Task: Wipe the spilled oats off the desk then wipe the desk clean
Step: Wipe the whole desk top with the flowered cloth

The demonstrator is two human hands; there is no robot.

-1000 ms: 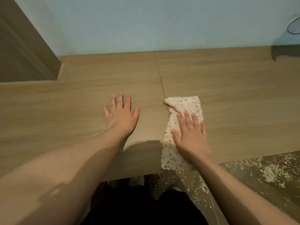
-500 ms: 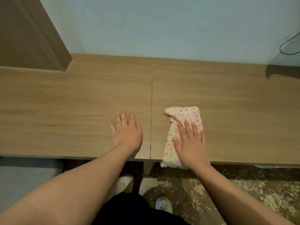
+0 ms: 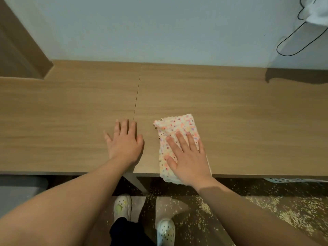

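The right hand (image 3: pixel 189 160) lies flat with straight fingers on a white cloth dotted with pink, orange and purple (image 3: pixel 174 129), pressing it onto the light wooden desk (image 3: pixel 230 110) at the front edge, where the cloth's near end hangs over. The left hand (image 3: pixel 124 141) rests flat, fingers relaxed, just beside it. Pale scattered oats (image 3: pixel 291 215) cover the dark floor (image 3: pixel 186 215) below the front edge.

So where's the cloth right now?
In the head view the speckled cloth lies on the desk just right of centre, flat under the right hand, its near end overhanging the front edge; the left hand rests alongside, apart.
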